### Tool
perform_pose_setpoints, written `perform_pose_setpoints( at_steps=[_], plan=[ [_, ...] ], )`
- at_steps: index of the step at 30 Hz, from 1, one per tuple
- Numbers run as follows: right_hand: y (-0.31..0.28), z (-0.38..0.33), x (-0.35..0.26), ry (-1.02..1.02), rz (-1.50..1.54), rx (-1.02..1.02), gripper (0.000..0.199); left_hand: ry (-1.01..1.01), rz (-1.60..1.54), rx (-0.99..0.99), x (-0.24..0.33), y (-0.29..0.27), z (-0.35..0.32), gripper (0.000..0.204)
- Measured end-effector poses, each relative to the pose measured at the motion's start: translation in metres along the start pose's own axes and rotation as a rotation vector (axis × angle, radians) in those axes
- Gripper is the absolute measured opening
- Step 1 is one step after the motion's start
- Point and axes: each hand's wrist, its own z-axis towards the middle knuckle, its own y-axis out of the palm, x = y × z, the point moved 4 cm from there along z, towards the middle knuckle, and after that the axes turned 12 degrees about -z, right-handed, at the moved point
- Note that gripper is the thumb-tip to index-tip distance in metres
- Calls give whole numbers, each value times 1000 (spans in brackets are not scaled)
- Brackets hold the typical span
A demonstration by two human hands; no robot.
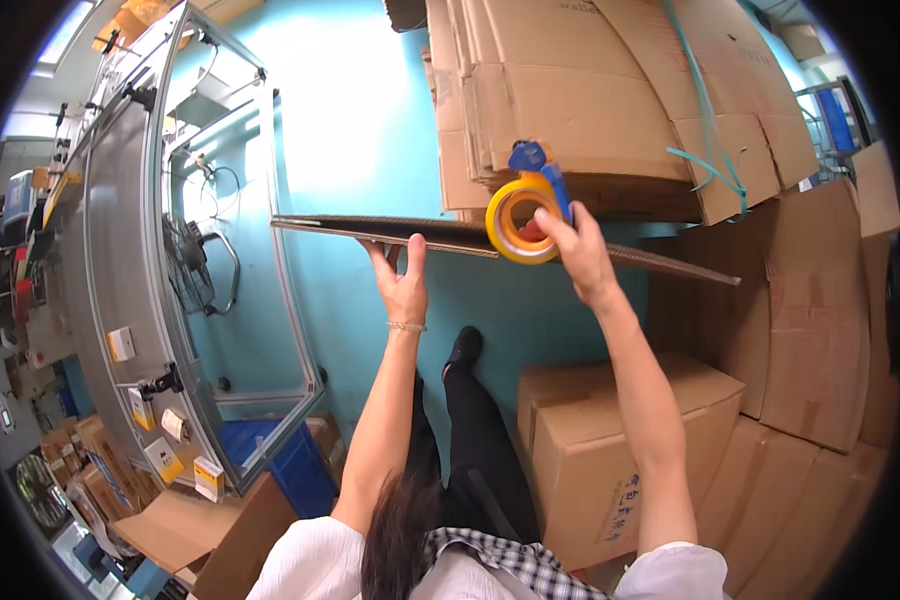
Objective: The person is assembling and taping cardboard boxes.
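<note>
My left hand [402,278] grips the near edge of a flattened cardboard sheet [370,228], held level and seen edge-on above the blue floor. My right hand [575,250] holds a tape dispenser [526,205] with a blue handle and a yellow tape roll, pressed against the same sheet near its middle. A bracelet sits on my left wrist. The sheet's right end [690,270] runs toward the brown boxes.
A bundle of flat cartons [590,90] tied with green strap stands behind the sheet. Closed brown boxes [610,450] sit at my right, more cartons [820,330] beyond. A grey conveyor frame [120,250] curves along the left, blue crate [290,460] beneath it.
</note>
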Motion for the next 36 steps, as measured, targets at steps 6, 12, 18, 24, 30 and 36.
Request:
perform_pose_setpoints(
  at_steps=[6,12,18,24,30,36],
  plan=[
    [-3,-3,-22,-267,-672,120,39,-210,119,343,-40,-32,-5,100],
    [-59,-121,6,-166,-205,243,27,-483,410,217,22,-30,36,105],
    [-16,-145,14,307,-31,-145,40,-385,779,84,55,-14,70,106],
    [39,-147,6,22,-281,-62,30,-413,750,-196,69,-98,92,95],
    [59,-145,3,-463,-926,5,41,-316,808,-455,126,-178,92,83],
    [79,-167,31,-675,-1270,-49,39,-143,949,-794,193,-260,113,78]
  ],
)
